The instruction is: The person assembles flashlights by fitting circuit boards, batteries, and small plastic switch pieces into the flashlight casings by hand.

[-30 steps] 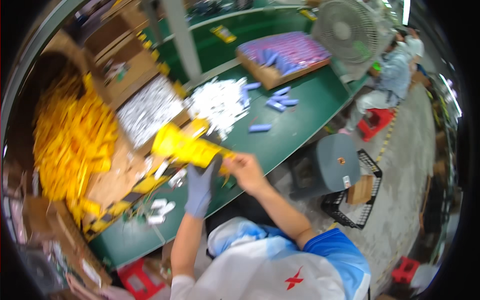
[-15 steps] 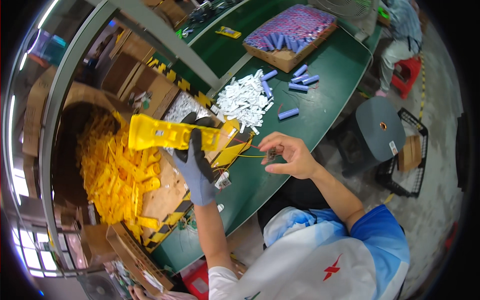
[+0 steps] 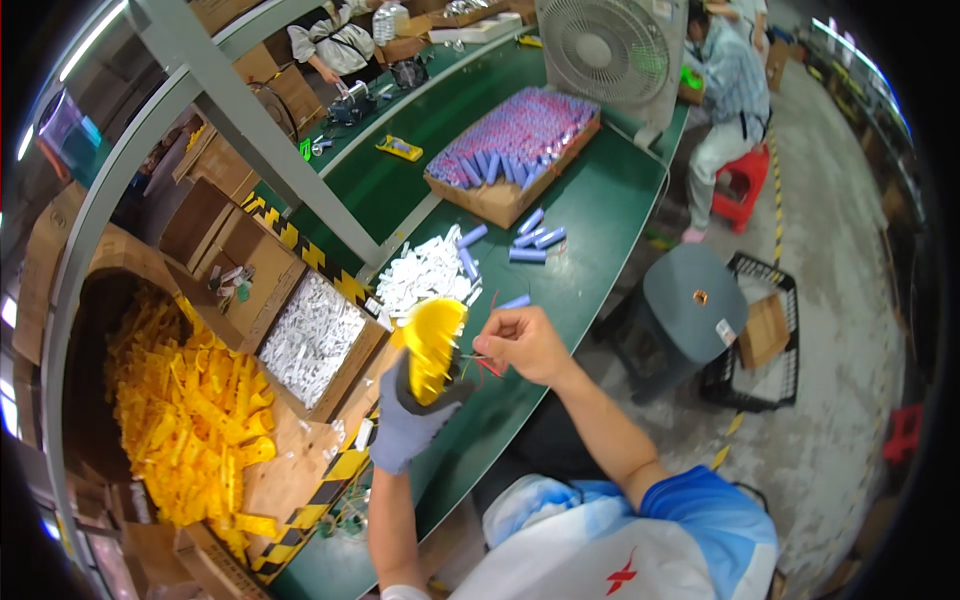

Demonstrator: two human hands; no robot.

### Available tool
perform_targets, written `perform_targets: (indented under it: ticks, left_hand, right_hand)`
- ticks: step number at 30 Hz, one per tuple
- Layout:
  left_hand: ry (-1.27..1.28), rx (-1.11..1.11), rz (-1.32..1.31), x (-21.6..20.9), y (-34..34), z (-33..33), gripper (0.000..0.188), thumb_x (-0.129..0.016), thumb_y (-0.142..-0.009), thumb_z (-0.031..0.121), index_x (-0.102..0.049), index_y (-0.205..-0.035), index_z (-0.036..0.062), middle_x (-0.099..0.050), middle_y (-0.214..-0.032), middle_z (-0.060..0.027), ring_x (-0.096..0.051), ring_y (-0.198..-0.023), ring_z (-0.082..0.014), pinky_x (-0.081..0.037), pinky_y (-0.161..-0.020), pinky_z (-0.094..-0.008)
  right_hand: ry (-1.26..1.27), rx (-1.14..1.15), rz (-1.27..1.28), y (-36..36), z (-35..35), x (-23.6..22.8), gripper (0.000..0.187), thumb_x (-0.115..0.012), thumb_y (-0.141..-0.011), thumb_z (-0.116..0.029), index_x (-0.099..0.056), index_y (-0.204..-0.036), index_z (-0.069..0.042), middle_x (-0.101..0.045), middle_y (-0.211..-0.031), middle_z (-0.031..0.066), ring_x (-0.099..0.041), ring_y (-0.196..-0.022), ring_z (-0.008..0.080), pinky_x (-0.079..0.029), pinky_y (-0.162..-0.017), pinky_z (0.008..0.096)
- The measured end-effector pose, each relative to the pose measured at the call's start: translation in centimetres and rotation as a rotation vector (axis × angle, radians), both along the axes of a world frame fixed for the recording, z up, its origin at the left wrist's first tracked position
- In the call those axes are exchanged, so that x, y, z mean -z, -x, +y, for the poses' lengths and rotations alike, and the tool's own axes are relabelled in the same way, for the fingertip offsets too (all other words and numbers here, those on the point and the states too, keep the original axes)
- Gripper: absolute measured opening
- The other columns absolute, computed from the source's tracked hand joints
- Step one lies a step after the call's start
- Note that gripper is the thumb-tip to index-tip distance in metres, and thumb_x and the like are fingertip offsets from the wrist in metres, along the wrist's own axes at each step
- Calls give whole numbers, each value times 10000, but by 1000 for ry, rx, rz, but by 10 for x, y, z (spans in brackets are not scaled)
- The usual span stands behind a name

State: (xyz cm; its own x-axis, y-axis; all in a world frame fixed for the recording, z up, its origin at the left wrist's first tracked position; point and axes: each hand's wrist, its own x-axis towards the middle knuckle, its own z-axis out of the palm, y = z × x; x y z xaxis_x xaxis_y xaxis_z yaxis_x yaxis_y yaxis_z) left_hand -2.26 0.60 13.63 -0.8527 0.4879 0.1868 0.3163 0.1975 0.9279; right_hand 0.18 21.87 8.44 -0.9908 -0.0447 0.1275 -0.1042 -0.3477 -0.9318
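Note:
My left hand [image 3: 408, 430], in a grey glove with dark fingers, is closed around a yellow plastic housing [image 3: 432, 345]. The housing is turned end-on and tilted, so much of its inside is hidden. Right beside it, my bare right hand [image 3: 530, 345] pinches thin wires [image 3: 488, 368], some of them red, at the housing's side. What else lies within that pinch is too small to make out. Beyond the hands are a pile of small white parts [image 3: 425, 275] and several loose purple cylindrical cells [image 3: 527, 256] on the green table [image 3: 600, 250].
At left, yellow housings [image 3: 190, 410] fill a large box, next to a carton of white pieces [image 3: 310, 345]. A carton of purple cells [image 3: 490, 205] and a fan [image 3: 610, 60] stand farther back. A grey stool [image 3: 695, 290] and a black crate [image 3: 790, 340] are at right. A co-worker [image 3: 725, 90] sits beyond.
The yellow housing has swung from lying lengthwise to end-on in my left hand. My right hand has moved beside it, fingers now pinched; the small circuit board it held no longer shows. The view has shifted.

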Motion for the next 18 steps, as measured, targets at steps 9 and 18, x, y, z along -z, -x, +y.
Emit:
perform_targets:
  ticks: [9, 18]
  left_hand:
    - [82, -72, 130, 31, 4, 2, 409, -822, -748, 114, -649, -1097, -11, -662, -925, -178, -655, -808, -342, -526, -752, -384]
    - [-255, -104, -367, 47, 3, 14, 341, -786, -827, 53, -648, -1138, 31, -683, -987, -18, -646, -863, -103, -541, -800, -278]
  right_hand:
    - [-106, 228, -79, -6, -27, 12, 475, -592, -1044, -378, -644, -724, -31, -558, -594, -21, -565, -498, 57, -418, -442, 207]
    - [-161, 226, -147, 5, -22, 22, 480, -554, -1062, -355, -651, -730, -21, -578, -595, -6, -544, -492, 56, -390, -440, 222]
